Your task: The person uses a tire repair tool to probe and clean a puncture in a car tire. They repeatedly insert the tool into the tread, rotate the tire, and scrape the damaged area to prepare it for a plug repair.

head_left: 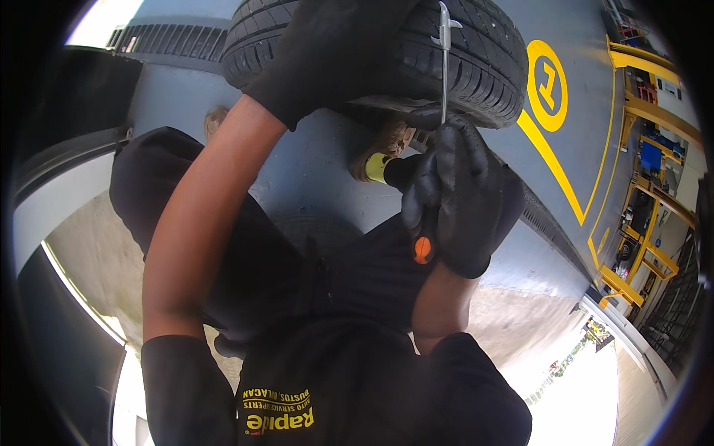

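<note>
A black tyre (487, 63) with a grooved tread fills the top middle. My left hand (338, 56), in a black glove, lies across the tread; its fingers run out of sight at the top edge, so their pose is hidden. My right hand (465, 182), gloved in black too, is closed around the dark, orange-ended handle of a hand tool (445, 67). The tool's thin metal shaft points up in front of the tyre. A small hooked silver head sits at its top end. Whether that head touches the rubber, I cannot tell.
My knees are spread beneath my arms. Behind the tyre, a shoe with a yellow-green sock (378, 168) rests on the grey floor. Yellow lines and a round yellow marking (547, 85) are painted at right. Yellow racks (647, 178) stand at far right; a dark grate (178, 39) runs top left.
</note>
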Motion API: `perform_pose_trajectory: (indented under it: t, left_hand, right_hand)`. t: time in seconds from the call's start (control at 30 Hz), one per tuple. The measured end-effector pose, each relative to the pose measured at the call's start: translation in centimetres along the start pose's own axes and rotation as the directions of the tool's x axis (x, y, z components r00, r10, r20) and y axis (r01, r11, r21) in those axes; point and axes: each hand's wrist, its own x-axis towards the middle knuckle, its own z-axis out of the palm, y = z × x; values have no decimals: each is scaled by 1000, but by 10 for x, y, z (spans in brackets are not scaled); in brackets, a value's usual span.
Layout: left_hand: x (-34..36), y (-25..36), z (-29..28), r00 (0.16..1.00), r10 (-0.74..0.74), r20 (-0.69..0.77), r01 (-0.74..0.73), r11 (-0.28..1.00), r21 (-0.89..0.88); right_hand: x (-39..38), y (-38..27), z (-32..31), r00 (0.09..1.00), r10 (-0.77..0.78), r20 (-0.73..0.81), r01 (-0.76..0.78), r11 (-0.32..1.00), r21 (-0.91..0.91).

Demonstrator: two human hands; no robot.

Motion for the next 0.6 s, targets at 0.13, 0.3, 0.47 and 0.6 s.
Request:
perform_pose_trajectory:
  t: [0.13,0.3,0.47,0.6]
  left_hand:
    - [0,-4,-7,999,-28,30,27,998,48]
    - [0,-9,-4,1000,-16,-9,17,999,43]
    - [0,-7,-3,999,-32,12,32,999,4]
    - [1,-3,1,999,-42,7,42,999,-1]
  right_hand:
    - [2,-1,0,996,38,80,-23,983,-180]
    - [-1,-8,5,980,184,70,-186,982,23]
    - [-1,-20,7,983,179,44,-179,984,-20]
    - [0,-18,7,983,184,27,-184,983,-8]
